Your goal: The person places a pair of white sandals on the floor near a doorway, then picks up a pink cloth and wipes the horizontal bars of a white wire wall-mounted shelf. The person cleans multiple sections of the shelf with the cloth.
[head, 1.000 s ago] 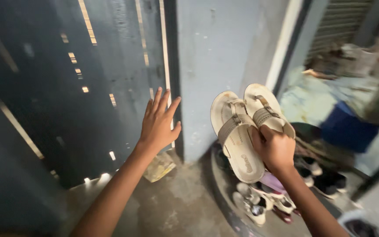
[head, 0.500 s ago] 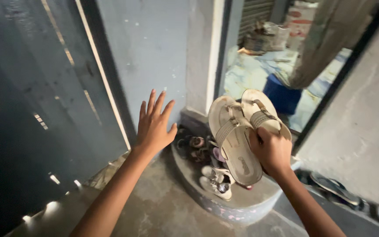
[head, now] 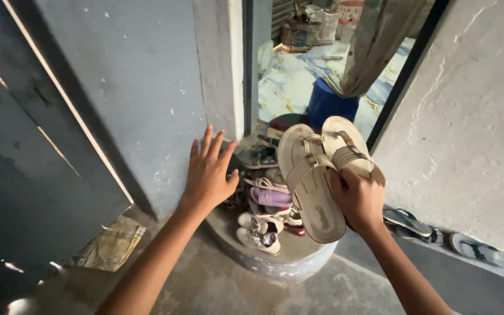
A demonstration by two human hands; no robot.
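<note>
- The right hand (head: 358,198) is clamped around a pair of beige sandals (head: 316,175), gripping them together at the heel end so the toes point up and the footbeds face the camera.
- The sandals hang in the air above the right part of a low rounded step (head: 287,265), touching nothing but the hand.
- The left hand (head: 208,172) is spread open, fingers apart and holding nothing, palm toward the grey-blue wall (head: 141,87); whether it touches the wall I cannot tell.
- The two hands are apart, with a heap of shoes (head: 266,204) showing in the gap between them.
- That heap covers most of the step; a white pair lies nearest its front edge, and only a narrow strip of bare step shows along the rim.
- Behind the step a narrow doorway (head: 316,76) opens between the wall's corner post and a dark frame, with a blue bin (head: 333,105) and a hanging curtain (head: 380,41) partly filling it.
- A rough pale wall (head: 473,128) closes the right side; flat slippers (head: 438,233) lie along its foot.
- A dark metal gate (head: 24,175) bounds the left side, with flattened cardboard (head: 109,245) at its base.
- Bare concrete floor (head: 217,286) lies in front of the step, between the arms.
</note>
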